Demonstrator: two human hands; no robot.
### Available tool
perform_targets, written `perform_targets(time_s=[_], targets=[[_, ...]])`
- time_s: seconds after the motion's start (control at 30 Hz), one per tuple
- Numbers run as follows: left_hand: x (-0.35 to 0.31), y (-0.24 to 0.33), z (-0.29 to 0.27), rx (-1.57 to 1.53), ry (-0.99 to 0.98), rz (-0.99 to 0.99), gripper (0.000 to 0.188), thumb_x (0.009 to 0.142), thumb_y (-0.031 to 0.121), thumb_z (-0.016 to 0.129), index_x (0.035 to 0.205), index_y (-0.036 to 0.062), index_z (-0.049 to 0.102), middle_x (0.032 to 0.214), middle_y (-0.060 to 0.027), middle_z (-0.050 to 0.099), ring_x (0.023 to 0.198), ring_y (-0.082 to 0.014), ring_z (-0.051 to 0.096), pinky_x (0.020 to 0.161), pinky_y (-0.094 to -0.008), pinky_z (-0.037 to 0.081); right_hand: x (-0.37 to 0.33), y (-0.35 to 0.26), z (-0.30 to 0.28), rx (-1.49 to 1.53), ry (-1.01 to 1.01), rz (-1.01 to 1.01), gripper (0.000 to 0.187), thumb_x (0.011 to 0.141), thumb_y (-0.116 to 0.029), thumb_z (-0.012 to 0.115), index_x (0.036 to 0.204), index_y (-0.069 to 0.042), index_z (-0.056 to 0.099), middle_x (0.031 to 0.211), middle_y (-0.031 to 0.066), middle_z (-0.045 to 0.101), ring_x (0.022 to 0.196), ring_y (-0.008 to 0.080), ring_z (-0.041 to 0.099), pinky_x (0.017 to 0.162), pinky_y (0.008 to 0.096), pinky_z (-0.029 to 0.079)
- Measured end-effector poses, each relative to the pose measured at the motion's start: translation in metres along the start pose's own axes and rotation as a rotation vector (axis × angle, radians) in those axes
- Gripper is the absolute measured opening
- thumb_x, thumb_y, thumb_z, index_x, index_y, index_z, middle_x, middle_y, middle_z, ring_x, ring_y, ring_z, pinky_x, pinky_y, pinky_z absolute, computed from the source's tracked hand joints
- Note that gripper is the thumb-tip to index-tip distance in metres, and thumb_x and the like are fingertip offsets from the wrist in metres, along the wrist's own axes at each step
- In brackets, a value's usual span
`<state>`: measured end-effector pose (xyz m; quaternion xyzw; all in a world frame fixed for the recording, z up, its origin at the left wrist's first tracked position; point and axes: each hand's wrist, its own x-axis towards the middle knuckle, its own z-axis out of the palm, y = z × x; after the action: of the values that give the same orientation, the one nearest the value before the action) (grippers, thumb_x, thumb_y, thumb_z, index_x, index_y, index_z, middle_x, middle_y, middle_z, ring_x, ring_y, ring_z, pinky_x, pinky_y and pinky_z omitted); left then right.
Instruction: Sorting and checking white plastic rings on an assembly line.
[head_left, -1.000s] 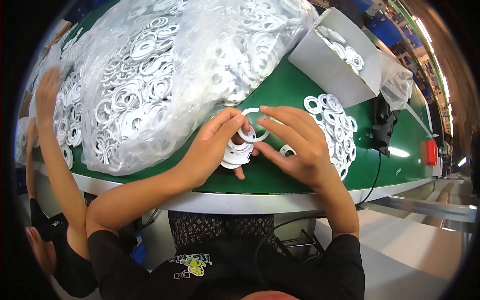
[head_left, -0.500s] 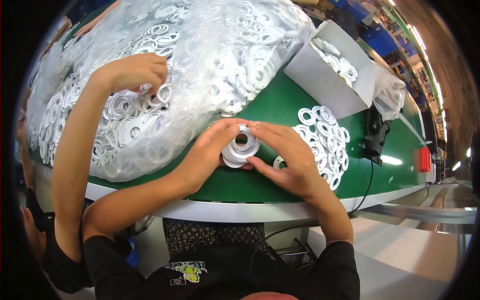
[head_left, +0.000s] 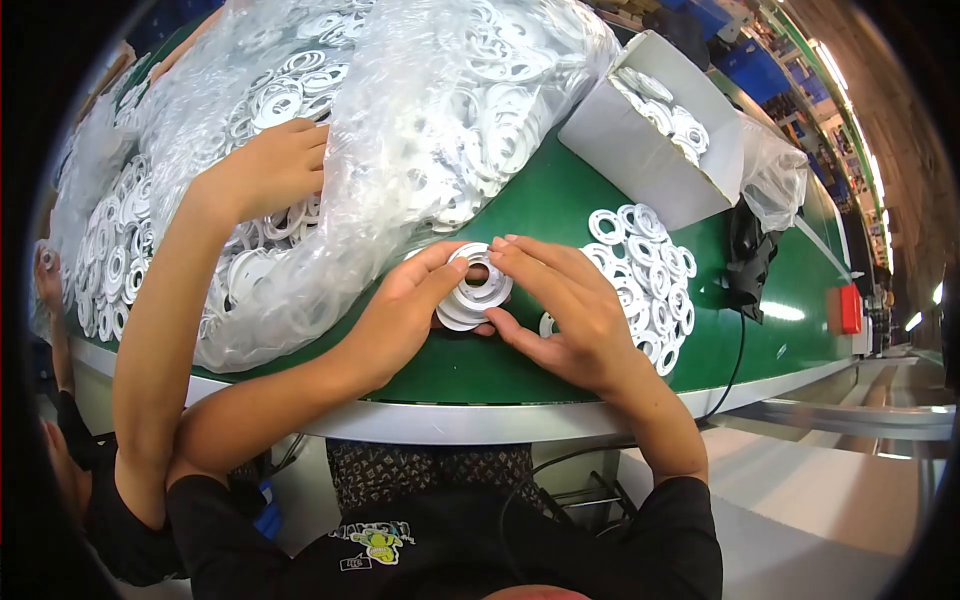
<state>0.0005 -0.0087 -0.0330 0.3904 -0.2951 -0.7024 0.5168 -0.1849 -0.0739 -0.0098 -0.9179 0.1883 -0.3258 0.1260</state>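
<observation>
A small stack of white plastic rings (head_left: 460, 316) is held over the green table, its round openings tilted up toward me. Fingers and thumb of my left hand (head_left: 400, 315) close round the stack's left side. My right hand (head_left: 570, 310) grips the same rings, fingertips at the top edge and thumb at the lower right. How many rings are stacked I cannot tell. Beside my right hand spreads a pile of loose white rings (head_left: 655, 285), one of them partly hidden behind my thumb.
A large clear plastic bag (head_left: 385, 120) full of white rings covers the left and back. A co-worker's hand (head_left: 275, 170) reaches into it. Behind the loose pile stands a white box (head_left: 640, 150) holding more rings. A black cable and a red block (head_left: 850, 308) are at the right.
My hands and the held rings have shifted slightly left, with the grip much the same. The co-worker's hand has gone deeper into the bag, its fingertips now covered by plastic.
</observation>
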Motion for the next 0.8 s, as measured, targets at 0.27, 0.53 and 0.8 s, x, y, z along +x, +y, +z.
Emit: perform_targets(time_s=[0.27,0.53,0.8], targets=[[0.0,0.001,-0.004,0.191,-0.146,0.055,0.034,0.102,0.024,0.038,0.124,-0.0004,0.047,0.103,-0.0072,0.06,0.084,-0.012,0.061,0.076,-0.0244,0.051,0.002,-0.008,-0.005,0.048,-0.007,0.059,0.041,0.073,-0.009,0.074,0.111,0.0,0.061,0.107,0.0142,0.064,0.098,0.0297,0.062,0.081,0.0363,0.05],[-0.01,0.004,0.007,0.433,-0.133,0.043,0.034,0.102,0.026,0.04,0.121,-0.0007,0.048,0.103,-0.0064,0.06,0.085,-0.0086,0.057,0.073,-0.0238,0.05,-0.003,-0.003,-0.004,0.36,0.007,0.37,0.017,0.08,-0.005,0.069,0.097,-0.002,0.068,0.091,0.0122,0.066,0.082,0.0239,0.065,0.072,0.0298,0.05],[-0.007,0.013,0.003,0.519,-0.083,0.023,0.031,0.101,0.026,0.044,0.103,-0.0002,0.06,0.088,-0.0034,0.064,0.075,-0.0081,0.056,0.067,-0.0241,0.049,0.002,-0.009,-0.003,0.38,0.025,0.454,0.008,0.08,-0.007,0.067,0.083,-0.001,0.064,0.074,0.0101,0.06,0.068,0.0212,0.06,0.061,0.0305,0.048]])
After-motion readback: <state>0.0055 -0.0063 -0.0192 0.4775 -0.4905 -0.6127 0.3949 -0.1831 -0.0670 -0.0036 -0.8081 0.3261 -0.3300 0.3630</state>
